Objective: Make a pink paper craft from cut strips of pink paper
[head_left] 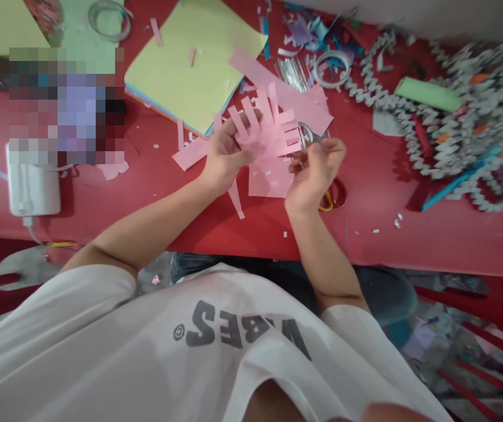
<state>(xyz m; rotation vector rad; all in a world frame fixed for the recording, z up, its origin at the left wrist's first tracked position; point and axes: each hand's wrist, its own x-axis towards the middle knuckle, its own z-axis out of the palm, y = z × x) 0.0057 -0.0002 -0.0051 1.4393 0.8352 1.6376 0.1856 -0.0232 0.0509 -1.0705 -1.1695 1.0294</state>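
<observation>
My left hand (pixel 225 153) is closed on a piece of pink paper (pixel 265 138) cut into fringe-like strips around its edge, with the thumb on top and the fingers behind. At the paper's right edge my right hand (pixel 312 176) is closed in a pinch beside the cut strips. A shiny grey looped thing (pixel 307 133) shows just behind its fingers; whether they hold it I cannot make out. Partly hidden by the right wrist are scissors handles in yellow and red (pixel 339 192). Beneath the fringed paper lies a flat pink sheet (pixel 269 179).
Yellow paper sheets (pixel 185 64) are stacked at the back. Pink offcuts (pixel 190 153) and a tape roll (pixel 332 68) lie around the hands. Grey zigzag garlands (pixel 457 140) are heaped at right with a green paper roll (pixel 429 95). A white power bank (pixel 34 187) with cables sits left.
</observation>
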